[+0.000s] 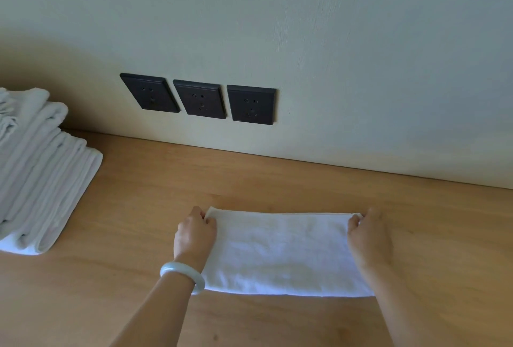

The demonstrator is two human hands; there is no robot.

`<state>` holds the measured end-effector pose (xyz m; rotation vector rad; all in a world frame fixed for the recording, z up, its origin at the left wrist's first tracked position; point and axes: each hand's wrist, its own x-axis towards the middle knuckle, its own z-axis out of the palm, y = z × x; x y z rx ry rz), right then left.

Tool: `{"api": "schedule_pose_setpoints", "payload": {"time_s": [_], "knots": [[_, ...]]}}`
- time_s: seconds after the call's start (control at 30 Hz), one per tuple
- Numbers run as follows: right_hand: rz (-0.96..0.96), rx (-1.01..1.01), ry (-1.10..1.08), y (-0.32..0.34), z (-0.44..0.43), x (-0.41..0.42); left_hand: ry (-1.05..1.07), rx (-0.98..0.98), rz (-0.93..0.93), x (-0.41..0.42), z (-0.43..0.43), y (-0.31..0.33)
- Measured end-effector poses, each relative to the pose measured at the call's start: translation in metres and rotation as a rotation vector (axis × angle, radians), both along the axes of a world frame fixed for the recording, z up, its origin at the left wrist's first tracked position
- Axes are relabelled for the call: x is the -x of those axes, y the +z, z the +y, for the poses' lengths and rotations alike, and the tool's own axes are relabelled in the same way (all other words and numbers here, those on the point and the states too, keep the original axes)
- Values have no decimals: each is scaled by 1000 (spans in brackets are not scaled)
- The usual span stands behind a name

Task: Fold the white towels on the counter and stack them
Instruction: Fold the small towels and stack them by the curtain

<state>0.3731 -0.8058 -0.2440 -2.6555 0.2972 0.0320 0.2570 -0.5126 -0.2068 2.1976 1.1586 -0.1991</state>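
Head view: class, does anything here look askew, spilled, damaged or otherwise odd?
Only the stack at the left: its layers are stepped rather than flush, and its top looks rumpled. The towel on the counter lies flat, its far corners pinched by the left hand and right hand. Nothing looks spilled or damaged.

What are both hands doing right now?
Left hand: pinching the far left corner of the white folded cloth towel.
Right hand: pinching its far right corner.

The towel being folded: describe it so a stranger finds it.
Below the three black wall sockets lies a wooden counter. On it, a white towel lies flat, left hand and right hand pinching its far corners. The towel stack at left is piled and untouched.
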Motion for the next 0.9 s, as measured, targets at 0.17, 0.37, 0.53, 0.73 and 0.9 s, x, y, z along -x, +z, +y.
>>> {"api": "schedule_pose_setpoints", "payload": {"time_s": [0.17,0.37,0.53,0.73,0.9], "knots": [[-181,174,326,11,43,26,-381,-546,-150,-11,-33,6],[-95,176,854,-27,89,83,-754,-377,-179,10,-92,-44],[-61,292,705,-41,35,61,-757,-465,-46,43,-45,-60],[42,278,507,-39,-29,41,-509,-393,-33,66,-7,-60],[178,-283,176,-5,-47,41,-472,-270,-73,64,-2,-50]]}}
